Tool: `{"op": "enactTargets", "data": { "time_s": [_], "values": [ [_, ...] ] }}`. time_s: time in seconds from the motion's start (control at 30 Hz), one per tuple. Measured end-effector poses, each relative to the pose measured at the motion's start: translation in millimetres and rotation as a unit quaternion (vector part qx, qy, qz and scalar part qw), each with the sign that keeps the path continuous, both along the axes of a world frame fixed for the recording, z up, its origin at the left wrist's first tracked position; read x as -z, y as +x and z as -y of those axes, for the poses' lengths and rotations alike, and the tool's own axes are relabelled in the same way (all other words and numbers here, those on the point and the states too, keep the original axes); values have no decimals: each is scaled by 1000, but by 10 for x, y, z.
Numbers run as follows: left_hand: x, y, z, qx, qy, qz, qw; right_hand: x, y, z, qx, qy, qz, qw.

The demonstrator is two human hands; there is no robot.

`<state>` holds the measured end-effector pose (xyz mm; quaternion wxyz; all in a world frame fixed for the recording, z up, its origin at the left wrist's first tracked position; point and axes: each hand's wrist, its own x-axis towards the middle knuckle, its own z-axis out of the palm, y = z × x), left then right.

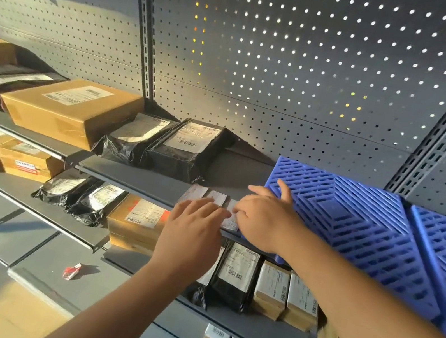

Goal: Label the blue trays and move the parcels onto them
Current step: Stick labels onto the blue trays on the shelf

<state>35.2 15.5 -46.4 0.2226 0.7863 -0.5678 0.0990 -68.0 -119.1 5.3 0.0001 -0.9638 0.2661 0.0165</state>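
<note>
The blue tray (354, 220) lies on the shelf, with the labels (217, 197) just left of its front corner. The right hand (263, 220) curls its fingers onto one, pinch unclear; the left hand (190, 231) lies flat there. Hasty peeling could crease it.

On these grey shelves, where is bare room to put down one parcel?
Bare grey shelf lies between the black plastic parcel and the blue slatted plastic tray, whose top is also free. The lower shelf is crowded with small parcels.
</note>
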Motion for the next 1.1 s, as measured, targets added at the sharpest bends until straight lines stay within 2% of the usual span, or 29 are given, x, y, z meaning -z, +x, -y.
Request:
{"op": "enactTargets", "data": {
  "time_s": [0.3, 0.6, 0.7, 0.87, 1.1],
  "values": [
    [130, 56, -59, 25, -2, 19, 999, 23, 13, -43, 15, 16, 1, 1000],
    [88, 135, -99, 42, -52, 35, 997, 9, -23, -70, 6, 51, 9, 999],
    [78, 164, -91, 41, -79, 43, 995, -10, -50, -112, 9, 58, 61, 996],
    [-12, 191, -62, 15, -161, 11, 987, -134, -136, -174, 11, 39, 165, 985],
    [-205, -46, 72, 29, -225, -24, 974, -98, -425, -44, 10, -16, 308, 951]
  ]
}}
